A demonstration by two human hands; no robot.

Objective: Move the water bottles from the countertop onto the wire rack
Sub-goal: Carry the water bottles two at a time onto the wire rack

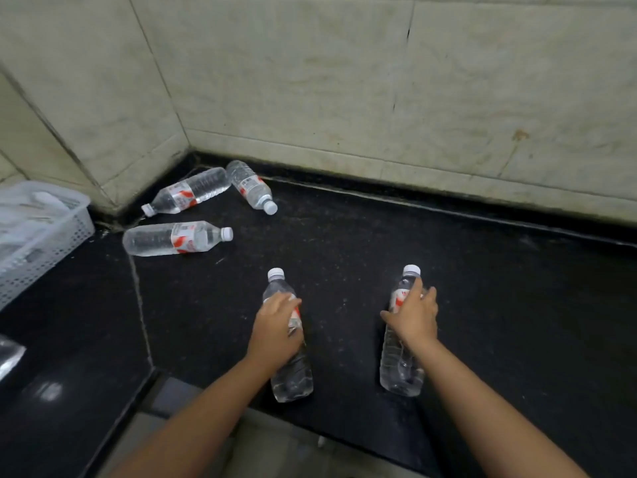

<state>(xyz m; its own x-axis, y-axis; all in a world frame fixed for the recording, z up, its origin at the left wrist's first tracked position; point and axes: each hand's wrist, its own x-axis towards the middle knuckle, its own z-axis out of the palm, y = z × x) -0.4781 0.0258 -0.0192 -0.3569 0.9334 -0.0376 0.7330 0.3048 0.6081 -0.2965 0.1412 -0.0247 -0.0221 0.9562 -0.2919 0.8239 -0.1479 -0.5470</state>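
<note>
Nearest, at about six o'clock, both forearms reach in over the front edge of the black worktop (362,243); the left hand (275,331) lies over the middle of a clear water bottle (291,367) lying on its side, cap pointing toward twelve o'clock, base toward the worktop's edge; the grip is curled over the label from above, fingers on the bottle, though whether it has closed fully round cannot be told; the right hand (413,317) is at about four o'clock from the left one, well apart from it, and lies the same way over a second bottle (400,360), also on its side with its white cap toward twelve; its grip wraps the upper half by the red and white label, thumb on the left flank, fingers over the top.

Farther off, toward ten o'clock, a third bottle (175,238) lies flat with its cap pointing to three o'clock; beyond it, in the corner, a fourth bottle (188,195) lies with its cap toward eight o'clock, and a fifth bottle (251,187) lies just beside it, cap toward five; their bases almost meet by the tiled wall (344,81).

At nine o'clock a white plastic basket (44,236) sits on the worktop's left wing.
</note>
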